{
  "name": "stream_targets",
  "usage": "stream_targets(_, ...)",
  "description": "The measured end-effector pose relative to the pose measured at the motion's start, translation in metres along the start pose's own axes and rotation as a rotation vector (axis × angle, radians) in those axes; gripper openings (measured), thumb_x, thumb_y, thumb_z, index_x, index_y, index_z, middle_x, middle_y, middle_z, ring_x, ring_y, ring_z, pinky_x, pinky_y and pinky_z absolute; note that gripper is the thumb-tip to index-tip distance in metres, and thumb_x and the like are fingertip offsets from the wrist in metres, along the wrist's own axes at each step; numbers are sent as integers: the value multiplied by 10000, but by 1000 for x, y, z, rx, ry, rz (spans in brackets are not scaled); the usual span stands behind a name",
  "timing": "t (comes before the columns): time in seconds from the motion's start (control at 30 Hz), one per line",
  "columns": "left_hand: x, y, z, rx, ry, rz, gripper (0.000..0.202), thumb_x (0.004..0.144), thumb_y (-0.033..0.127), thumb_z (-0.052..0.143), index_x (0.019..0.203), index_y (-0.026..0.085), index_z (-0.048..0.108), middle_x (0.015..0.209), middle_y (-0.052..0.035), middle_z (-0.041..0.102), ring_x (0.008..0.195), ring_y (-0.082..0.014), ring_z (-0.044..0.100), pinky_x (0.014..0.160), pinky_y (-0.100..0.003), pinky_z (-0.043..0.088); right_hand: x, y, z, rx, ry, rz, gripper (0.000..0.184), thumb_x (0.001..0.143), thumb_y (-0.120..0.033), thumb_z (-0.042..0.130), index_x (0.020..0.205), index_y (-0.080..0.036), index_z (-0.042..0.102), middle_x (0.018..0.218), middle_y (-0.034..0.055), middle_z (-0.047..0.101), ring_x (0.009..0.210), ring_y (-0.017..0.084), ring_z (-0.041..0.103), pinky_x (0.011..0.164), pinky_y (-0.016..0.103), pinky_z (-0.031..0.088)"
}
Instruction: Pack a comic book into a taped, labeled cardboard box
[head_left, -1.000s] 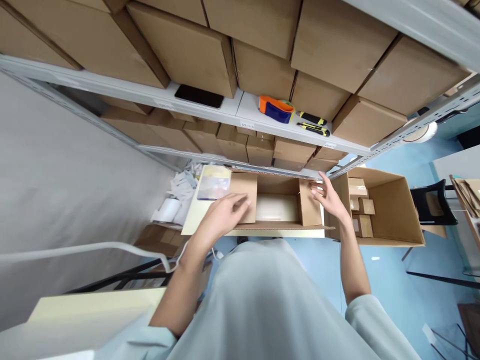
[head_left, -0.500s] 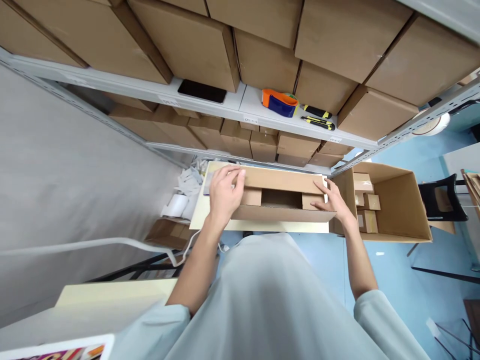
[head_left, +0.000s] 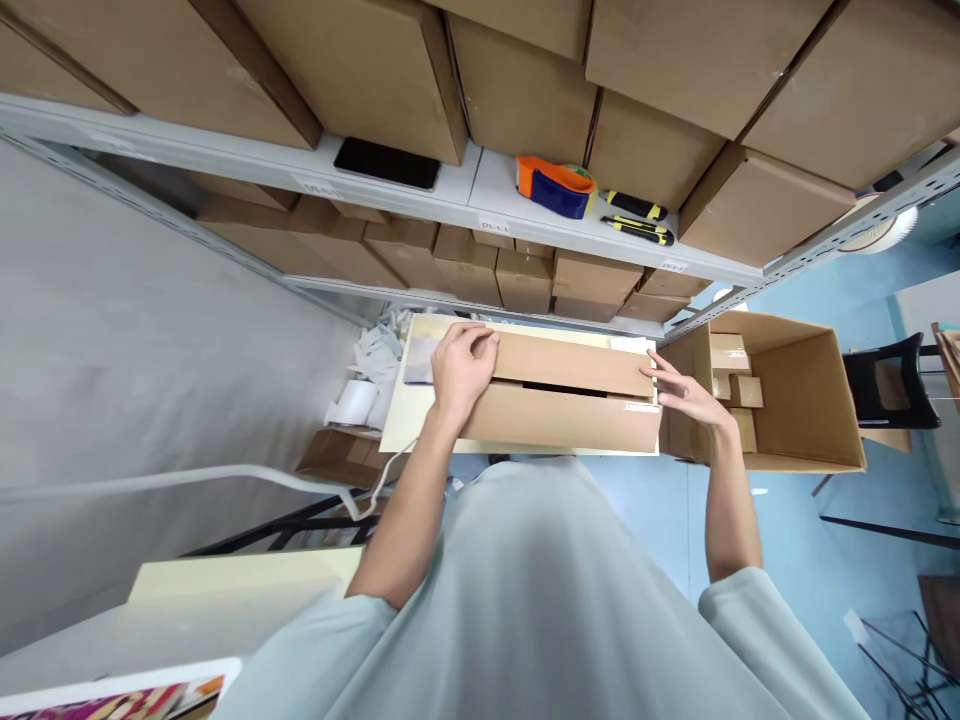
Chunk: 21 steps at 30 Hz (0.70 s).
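A long brown cardboard box (head_left: 562, 418) lies on a pale yellow board in front of me. Its far flap (head_left: 570, 362) and near flap almost meet, with a narrow dark gap between them. My left hand (head_left: 463, 372) is at the box's left end, its fingers curled over the far flap's corner and the thumb alongside. My right hand (head_left: 688, 398) is at the right end, fingers stretched and apart, fingertips touching the far flap's end. A strip of clear tape or film shows near the right end of the near flap. The inside is mostly hidden.
Shelves of cardboard boxes (head_left: 525, 90) stand ahead, bearing an orange-and-blue tape dispenser (head_left: 555, 187), black-and-yellow utility knives (head_left: 637, 230) and a black phone-like slab (head_left: 386, 163). A large open carton (head_left: 806, 390) with small boxes is at right. A white roll (head_left: 356, 402) lies left.
The flaps have folded down over the box's opening, leaving only a slit. My right hand has drawn slightly outward to the right; my left hand stays at the left end.
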<state>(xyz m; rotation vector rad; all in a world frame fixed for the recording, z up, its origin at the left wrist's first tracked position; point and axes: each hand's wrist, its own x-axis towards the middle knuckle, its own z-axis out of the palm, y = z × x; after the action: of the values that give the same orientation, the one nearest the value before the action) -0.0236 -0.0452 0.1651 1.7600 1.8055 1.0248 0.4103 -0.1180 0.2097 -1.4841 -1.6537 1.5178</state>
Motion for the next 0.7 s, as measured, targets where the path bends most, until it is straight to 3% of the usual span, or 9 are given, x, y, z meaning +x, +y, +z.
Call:
stream_targets(0.1, -2, -12, 3, -34, -28, 15, 281, 1011, 401, 622, 1132, 227, 808, 1329, -105, 749, 1260, -293, 713, 1201, -462, 519, 2, 6, 17, -30, 162, -35, 631, 802, -656, 933, 1348, -377, 782, 1853, 8, 272, 1695, 365, 320, 1332, 583, 393)
stream_targets(0.17, -4, -22, 2, -72, -123, 59, 378, 1021, 469, 625, 1266, 222, 771, 1464, -128, 687, 1384, -304, 656, 1261, -480, 472, 3, 13, 31, -45, 267, -67, 601, 816, -660, 916, 1307, -339, 785, 1842, 55, 303, 1658, 366, 399, 1311, 586, 415)
stream_targets(0.3, -11, -35, -7, -92, -385, 145, 736, 1031, 687, 576, 1598, 219, 555, 1790, -175, 351, 1669, -350, 352, 1357, -547, 332, 5, 24, 53, -64, 384, -108, 548, 874, -684, 845, 1249, -294, 756, 1836, 114, 309, 1614, 365, 468, 1263, 578, 454)
stream_targets(0.4, -14, -34, -12, -9, -498, 149, 856, 1043, 756, 501, 1716, 237, 409, 1860, -160, 186, 1729, -360, 196, 1383, -559, 262, 9, 29, 65, -95, 475, -125, 526, 907, -701, 796, 1206, -276, 711, 1838, 145, 292, 1644, 372, 418, 1239, 571, 460)
stream_targets(0.6, -15, -25, -9, 44, -475, 146, 855, 1058, 766, 445, 1730, 242, 380, 1853, -180, 195, 1717, -358, 241, 1376, -566, 264, 17, 29, 73, -155, 512, -102, 527, 945, -734, 719, 1208, -284, 648, 1857, 147, 234, 1678, 361, 349, 1258, 551, 424)
stream_targets(0.7, -16, -26, -7, 51, -465, 118, 1004, 935, 847, 617, 1712, 247, 406, 1837, -195, 216, 1701, -395, 267, 1365, -587, 284, 16, 31, 70, -185, 480, -91, 531, 969, -726, 693, 1279, -300, 624, 1867, 124, 209, 1697, 357, 306, 1259, 560, 429)
